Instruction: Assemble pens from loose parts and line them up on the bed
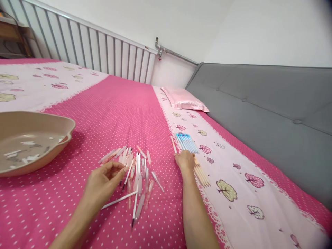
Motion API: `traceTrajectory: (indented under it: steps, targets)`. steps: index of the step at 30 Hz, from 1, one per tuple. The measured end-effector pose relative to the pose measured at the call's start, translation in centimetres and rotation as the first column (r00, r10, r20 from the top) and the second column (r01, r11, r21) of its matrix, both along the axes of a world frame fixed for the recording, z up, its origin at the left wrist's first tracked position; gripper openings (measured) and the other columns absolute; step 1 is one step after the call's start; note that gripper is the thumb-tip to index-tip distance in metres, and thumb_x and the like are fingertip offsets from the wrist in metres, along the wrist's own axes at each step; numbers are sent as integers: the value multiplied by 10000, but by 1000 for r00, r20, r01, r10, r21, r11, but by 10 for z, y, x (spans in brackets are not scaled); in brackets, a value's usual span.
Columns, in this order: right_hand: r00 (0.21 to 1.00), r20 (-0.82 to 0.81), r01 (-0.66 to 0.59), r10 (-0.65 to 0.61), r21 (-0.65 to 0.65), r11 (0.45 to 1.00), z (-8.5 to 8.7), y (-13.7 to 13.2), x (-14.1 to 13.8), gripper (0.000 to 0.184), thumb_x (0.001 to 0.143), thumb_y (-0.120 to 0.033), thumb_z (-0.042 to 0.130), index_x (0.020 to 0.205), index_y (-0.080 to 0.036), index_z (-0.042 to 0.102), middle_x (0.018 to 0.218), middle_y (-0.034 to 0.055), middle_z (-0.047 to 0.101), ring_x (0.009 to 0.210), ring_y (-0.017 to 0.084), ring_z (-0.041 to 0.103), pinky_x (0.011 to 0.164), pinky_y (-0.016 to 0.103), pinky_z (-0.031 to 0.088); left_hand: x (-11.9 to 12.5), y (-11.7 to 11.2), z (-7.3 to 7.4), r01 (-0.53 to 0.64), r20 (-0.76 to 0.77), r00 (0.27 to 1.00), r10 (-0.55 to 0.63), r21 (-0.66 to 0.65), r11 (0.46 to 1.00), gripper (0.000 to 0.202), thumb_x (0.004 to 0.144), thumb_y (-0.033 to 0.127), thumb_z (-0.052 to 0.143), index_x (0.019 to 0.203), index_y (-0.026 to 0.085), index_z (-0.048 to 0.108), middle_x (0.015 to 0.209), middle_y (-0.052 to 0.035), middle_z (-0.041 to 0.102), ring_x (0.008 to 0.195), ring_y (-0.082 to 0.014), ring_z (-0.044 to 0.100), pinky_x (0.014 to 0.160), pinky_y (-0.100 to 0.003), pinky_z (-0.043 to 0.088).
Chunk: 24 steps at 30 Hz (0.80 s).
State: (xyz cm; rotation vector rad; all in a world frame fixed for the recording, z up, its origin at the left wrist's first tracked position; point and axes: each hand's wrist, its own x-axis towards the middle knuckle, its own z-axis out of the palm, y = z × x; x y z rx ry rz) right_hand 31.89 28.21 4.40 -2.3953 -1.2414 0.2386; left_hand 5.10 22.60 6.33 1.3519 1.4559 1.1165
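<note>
My left hand [103,181] hovers at the left side of a loose pile of pen parts, thumb and forefinger pinched together. What lies between those fingertips is hard to make out. The pile has pink-tinted clear pen barrels [140,207] and white pen refills [121,199] with dark tips, strewn over one another. Farther right, my right hand [186,160] is closed around the lower end of a slim pink pen [173,144]. Just beyond it lies a neat row of blue pens [187,143]. A row of peach-coloured pens [201,173] lies partly behind my right wrist.
A beige basin [59,121] with small white pieces inside stands at the left on the pink dotted bedspread [124,100]. A pink pillow [184,98] rests near the grey headboard [259,93]. A white radiator [103,48] and a pipe [178,55] run along the wall.
</note>
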Motion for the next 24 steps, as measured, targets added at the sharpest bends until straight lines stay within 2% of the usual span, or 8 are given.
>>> traceTrajectory:
  steps: [5,9,18,24]
  targets:
    - [988,16,156,-156,-37,987,2,2,-3,265,782,-309,560,940,-144,694,971,199,654,933,332,627,754,430,489,-3,3,-8,14,-42,999,-14,13,1000,392,572,514,657,721,153,628,614,-40,653,551,-176,586,534,-266,439]
    - [979,21,202,-202,-16,979,-2,5,-5,227,798,-314,554,903,-193,714,933,156,673,903,299,636,741,382,493,-6,4,-15,31,-83,996,-30,9,999,393,600,520,627,753,158,618,636,-39,652,571,-181,592,553,-277,451]
    - [967,4,254,-254,40,966,-13,8,-3,246,819,-317,514,904,-219,723,917,149,676,867,287,642,705,360,487,-7,5,-18,31,-85,996,-28,30,999,400,607,530,621,758,159,617,632,-34,646,563,-172,587,550,-278,459]
    - [966,0,260,-260,58,964,-16,9,-2,278,823,-317,501,935,-171,710,923,169,671,894,289,638,725,356,480,-6,4,-15,24,-91,996,-22,28,999,396,590,529,619,737,162,617,620,-39,645,557,-174,583,544,-279,455]
